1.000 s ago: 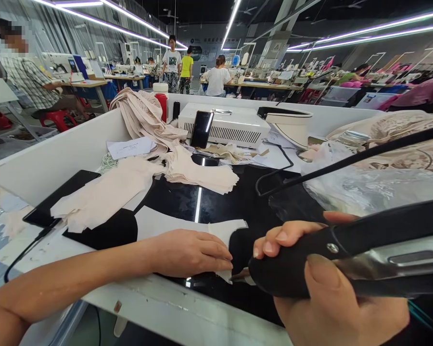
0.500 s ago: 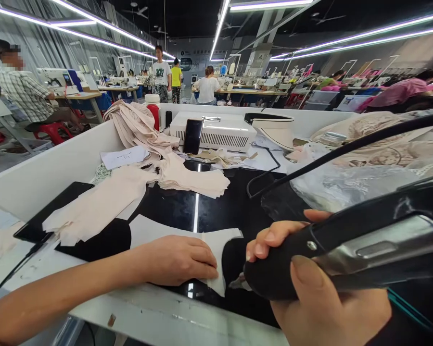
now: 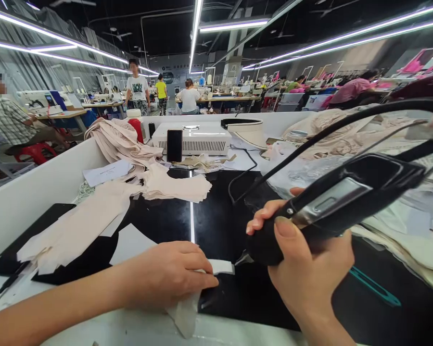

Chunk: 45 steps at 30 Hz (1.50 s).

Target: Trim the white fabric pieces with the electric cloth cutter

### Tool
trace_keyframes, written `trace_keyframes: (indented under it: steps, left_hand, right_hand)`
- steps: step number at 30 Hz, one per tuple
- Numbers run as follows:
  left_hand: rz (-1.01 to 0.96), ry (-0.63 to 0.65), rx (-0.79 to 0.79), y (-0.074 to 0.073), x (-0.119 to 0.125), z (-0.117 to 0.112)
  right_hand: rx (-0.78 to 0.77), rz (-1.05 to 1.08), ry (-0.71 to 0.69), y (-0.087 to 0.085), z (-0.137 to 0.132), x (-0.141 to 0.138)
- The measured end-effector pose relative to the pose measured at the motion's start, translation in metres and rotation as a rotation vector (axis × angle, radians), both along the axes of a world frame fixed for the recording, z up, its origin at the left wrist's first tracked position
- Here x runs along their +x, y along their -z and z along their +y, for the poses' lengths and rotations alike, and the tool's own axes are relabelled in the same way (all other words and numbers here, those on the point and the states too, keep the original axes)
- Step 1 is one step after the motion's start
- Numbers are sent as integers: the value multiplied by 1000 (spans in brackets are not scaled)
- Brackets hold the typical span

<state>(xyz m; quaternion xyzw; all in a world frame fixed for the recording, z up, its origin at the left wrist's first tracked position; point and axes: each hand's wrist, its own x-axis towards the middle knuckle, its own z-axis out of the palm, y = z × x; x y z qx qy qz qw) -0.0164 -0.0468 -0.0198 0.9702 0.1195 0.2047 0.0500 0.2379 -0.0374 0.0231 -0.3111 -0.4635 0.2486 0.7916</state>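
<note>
My left hand (image 3: pixel 173 274) is closed on a pale cut piece of fabric (image 3: pixel 222 267), thumb and fingers together at its edge. The piece is partly hidden under the hand; one end hangs over the table's front edge. My right hand (image 3: pixel 306 269) wraps around a black corded handheld tool (image 3: pixel 375 185) with a silver lever on its side. Its pointed metal tip (image 3: pixel 243 258) is just right of the fabric's end, low over the black glossy work surface (image 3: pixel 223 226); I cannot tell if they touch.
Stacked beige fabric pieces (image 3: pixel 72 218) lie on the left. Behind are a phone (image 3: pixel 174 145), a white vented box (image 3: pixel 209 137) and a visor (image 3: pixel 248 132). Plastic bags (image 3: pixel 285 163) and a teal tool (image 3: pixel 377 287) are on the right. Several people work beyond.
My left hand has drawn the fabric toward the front edge, folding or turning it. My right hand has lifted the tool's rear end away, and more of its body and cord shows.
</note>
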Motion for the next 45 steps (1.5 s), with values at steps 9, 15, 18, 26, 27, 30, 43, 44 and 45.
trace_keyframes:
  steps: [9, 15, 18, 26, 27, 30, 43, 44, 45]
  left_hand:
    - [72, -61, 244, 16, 35, 19]
    - [99, -120, 251, 24, 32, 18]
    - [77, -139, 239, 28, 30, 16]
    - [30, -150, 256, 29, 28, 12]
    - [32, -151, 256, 29, 28, 12]
    - [39, -157, 255, 29, 28, 11]
    - [3, -152, 301, 26, 31, 11]
    - [8, -152, 303, 26, 31, 11]
    - [5, -152, 306, 26, 32, 11]
  right_hand:
    - [-10, -4, -29, 4, 3, -3]
    - [3, -18, -22, 4, 1, -3]
    - [10, -29, -24, 4, 1, -3]
    - [13, -6, -45, 3, 0, -4]
    - [13, -4, -47, 2, 0, -4]
    - [17, -13, -49, 2, 0, -4]
    - [22, -19, -82, 10, 3, -4]
    - [20, -23, -79, 10, 3, -4]
    - [15, -28, -75, 10, 2, -4]
